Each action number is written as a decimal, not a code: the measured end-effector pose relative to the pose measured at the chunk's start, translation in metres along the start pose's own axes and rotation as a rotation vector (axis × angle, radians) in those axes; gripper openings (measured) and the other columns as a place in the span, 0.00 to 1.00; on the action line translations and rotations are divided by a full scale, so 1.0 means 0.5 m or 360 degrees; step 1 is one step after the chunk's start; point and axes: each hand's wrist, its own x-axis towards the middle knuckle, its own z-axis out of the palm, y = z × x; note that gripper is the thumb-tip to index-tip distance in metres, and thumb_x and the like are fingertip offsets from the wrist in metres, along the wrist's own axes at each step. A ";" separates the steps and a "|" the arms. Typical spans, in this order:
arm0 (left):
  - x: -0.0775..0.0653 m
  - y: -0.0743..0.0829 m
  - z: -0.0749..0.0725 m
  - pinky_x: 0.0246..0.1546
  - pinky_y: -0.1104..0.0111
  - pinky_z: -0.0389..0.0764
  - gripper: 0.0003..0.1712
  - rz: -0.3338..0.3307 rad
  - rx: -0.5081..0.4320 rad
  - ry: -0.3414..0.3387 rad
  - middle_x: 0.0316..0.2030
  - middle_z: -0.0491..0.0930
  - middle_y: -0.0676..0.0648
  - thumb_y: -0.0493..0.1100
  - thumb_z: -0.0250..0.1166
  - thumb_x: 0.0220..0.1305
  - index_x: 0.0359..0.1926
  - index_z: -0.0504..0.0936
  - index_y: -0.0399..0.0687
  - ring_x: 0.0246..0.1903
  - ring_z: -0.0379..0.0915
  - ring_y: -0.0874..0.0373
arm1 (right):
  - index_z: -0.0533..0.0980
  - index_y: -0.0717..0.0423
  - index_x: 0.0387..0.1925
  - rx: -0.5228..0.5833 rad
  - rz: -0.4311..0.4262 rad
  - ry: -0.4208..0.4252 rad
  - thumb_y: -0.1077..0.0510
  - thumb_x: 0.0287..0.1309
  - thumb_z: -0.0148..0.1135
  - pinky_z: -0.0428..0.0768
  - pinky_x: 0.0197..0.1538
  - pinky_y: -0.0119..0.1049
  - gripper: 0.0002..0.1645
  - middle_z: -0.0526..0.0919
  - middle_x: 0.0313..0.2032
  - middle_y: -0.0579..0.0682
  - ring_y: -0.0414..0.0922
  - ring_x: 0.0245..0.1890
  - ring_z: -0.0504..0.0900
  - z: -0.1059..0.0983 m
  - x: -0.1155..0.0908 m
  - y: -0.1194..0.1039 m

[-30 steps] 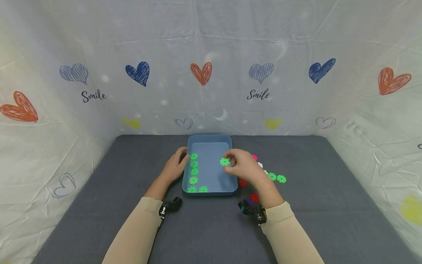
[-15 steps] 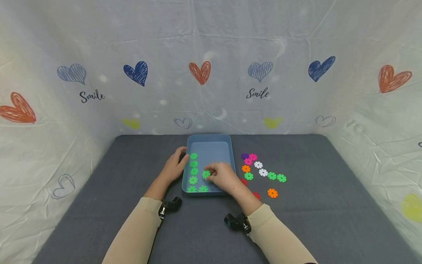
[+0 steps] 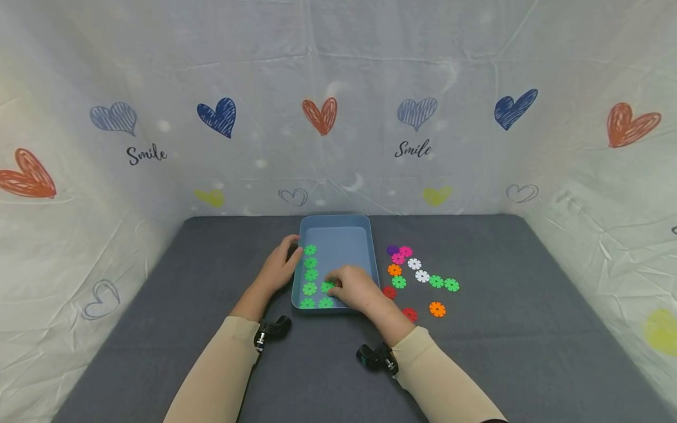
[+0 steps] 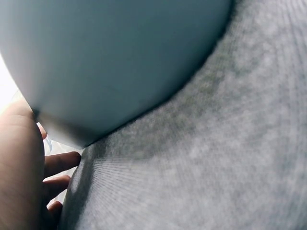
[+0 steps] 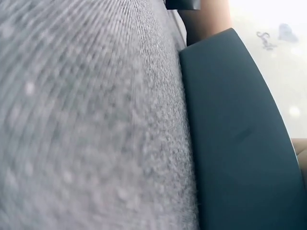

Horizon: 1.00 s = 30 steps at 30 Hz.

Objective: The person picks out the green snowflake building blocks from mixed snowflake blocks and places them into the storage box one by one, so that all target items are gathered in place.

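A blue rectangular tray (image 3: 344, 238) lies on the grey table, its outer wall (image 4: 120, 62) filling the top of the left wrist view. My left hand (image 3: 277, 271) rests against its left side, thumb at the rim and fingers along the outside. Over the tray's near half, my right hand (image 3: 357, 286) pinches a green snowflake disc (image 3: 327, 287) between thumb and fingertips, low over the tray floor. That disc sits right of a column of green snowflake discs (image 3: 311, 274) along the left wall and behind another green disc (image 3: 325, 302) at the near edge.
Right of the tray lie loose snowflake discs: purple (image 3: 392, 250), pink (image 3: 405, 251), white (image 3: 422, 276), green (image 3: 452, 285), orange (image 3: 437, 309) and red (image 3: 409, 314). A printed cloth (image 3: 365, 170) hangs behind the table. Each wrist wears a black camera (image 3: 275, 328).
My right hand has moved left and toward me with the green disc, from the tray's right side down next to the left column. The left hand stays at the rim.
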 end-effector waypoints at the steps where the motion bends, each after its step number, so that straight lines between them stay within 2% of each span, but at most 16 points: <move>1: 0.000 0.000 0.000 0.65 0.42 0.66 0.31 -0.0001 0.0004 -0.0001 0.68 0.70 0.34 0.55 0.49 0.82 0.75 0.63 0.43 0.67 0.67 0.39 | 0.86 0.56 0.51 -0.0008 0.0008 -0.0012 0.58 0.64 0.72 0.73 0.34 0.36 0.15 0.76 0.24 0.43 0.40 0.25 0.72 0.000 0.000 -0.001; 6: 0.001 0.000 0.000 0.65 0.43 0.66 0.30 -0.0003 0.0004 0.0003 0.68 0.70 0.35 0.54 0.49 0.82 0.75 0.63 0.43 0.67 0.67 0.39 | 0.85 0.55 0.53 0.0014 0.0000 -0.0048 0.58 0.67 0.69 0.76 0.37 0.38 0.15 0.80 0.29 0.43 0.40 0.29 0.75 -0.004 -0.001 -0.003; 12: 0.001 0.003 0.000 0.66 0.43 0.66 0.30 -0.0009 0.0008 0.0004 0.68 0.70 0.34 0.53 0.49 0.82 0.75 0.62 0.42 0.67 0.67 0.39 | 0.83 0.57 0.57 0.0112 -0.0043 -0.0039 0.57 0.69 0.66 0.74 0.35 0.37 0.17 0.78 0.31 0.43 0.40 0.26 0.73 -0.028 -0.004 0.002; 20: 0.000 0.002 -0.004 0.65 0.43 0.66 0.31 -0.0022 0.0010 -0.0008 0.69 0.69 0.35 0.54 0.49 0.82 0.76 0.62 0.44 0.67 0.66 0.39 | 0.84 0.56 0.56 0.0168 -0.0036 0.0129 0.55 0.69 0.68 0.74 0.30 0.35 0.17 0.80 0.35 0.43 0.39 0.25 0.74 -0.092 -0.020 0.013; 25: -0.001 0.002 -0.005 0.66 0.42 0.65 0.30 -0.0029 0.0010 -0.0007 0.69 0.69 0.34 0.52 0.49 0.82 0.76 0.62 0.43 0.68 0.65 0.38 | 0.83 0.54 0.58 0.0246 0.0031 0.0134 0.53 0.70 0.66 0.76 0.31 0.37 0.19 0.81 0.38 0.43 0.42 0.28 0.76 -0.124 -0.030 0.032; 30: -0.001 0.003 -0.003 0.67 0.43 0.65 0.30 -0.0034 0.0015 -0.0014 0.69 0.69 0.34 0.52 0.49 0.82 0.76 0.62 0.43 0.68 0.65 0.38 | 0.82 0.54 0.60 0.0261 0.0119 0.0115 0.52 0.71 0.65 0.79 0.38 0.41 0.20 0.82 0.42 0.46 0.44 0.37 0.78 -0.159 -0.048 0.063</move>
